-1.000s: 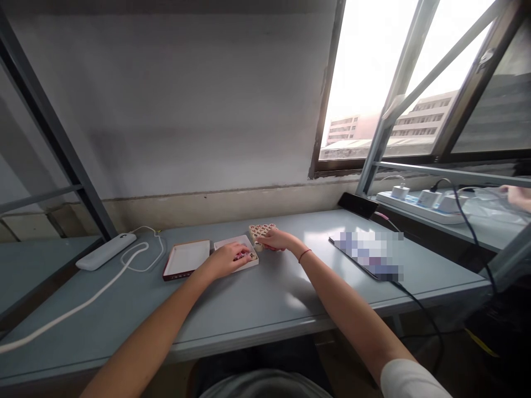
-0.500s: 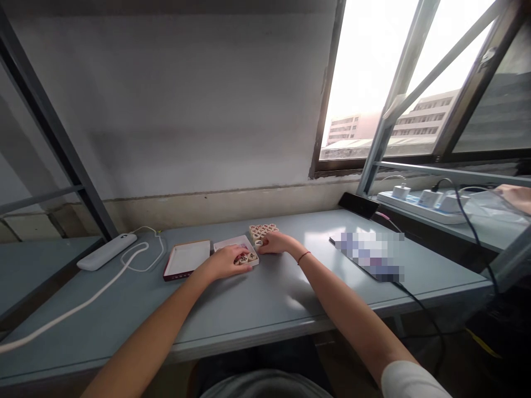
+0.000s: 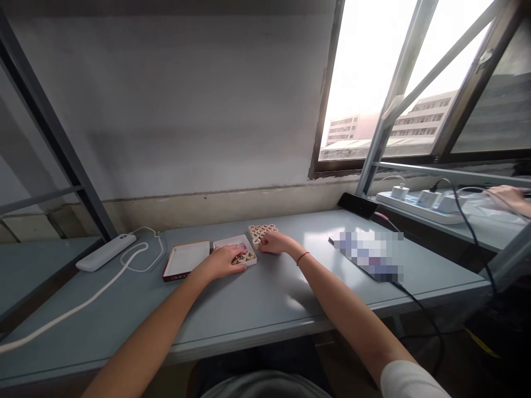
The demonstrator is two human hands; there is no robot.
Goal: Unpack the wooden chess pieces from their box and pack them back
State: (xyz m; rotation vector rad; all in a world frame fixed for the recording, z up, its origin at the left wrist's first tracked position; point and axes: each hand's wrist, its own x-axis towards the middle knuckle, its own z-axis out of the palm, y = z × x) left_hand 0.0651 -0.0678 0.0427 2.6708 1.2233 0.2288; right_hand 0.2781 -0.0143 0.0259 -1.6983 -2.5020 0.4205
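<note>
My left hand [image 3: 226, 261] rests on a small white box [image 3: 251, 243], fingers curled over the rim and thumb along its near side. Round Chinese chess pieces [image 3: 249, 256] with dark characters lie inside the box, partly covered by that hand. To the right, my right hand [image 3: 274, 242] is closed in a pinch at a chess piece [image 3: 257, 241] at the near left corner of a block. This block of chess pieces [image 3: 260, 230] stands in close rows on the desk, its near right part hidden behind my hand.
An open box lid [image 3: 186, 260] with a red side lies left of the white box. Farther left are a white power bank [image 3: 106, 252] and a cable. On the right lies a blurred-out tablet-like device [image 3: 367, 257]; a power strip [image 3: 421, 207] and another person's hand [image 3: 508, 198] are beyond.
My left hand and the white box have shifted slightly left. My right hand remains at the near left corner of the block, where the piece sits slightly closer in line with the rows.
</note>
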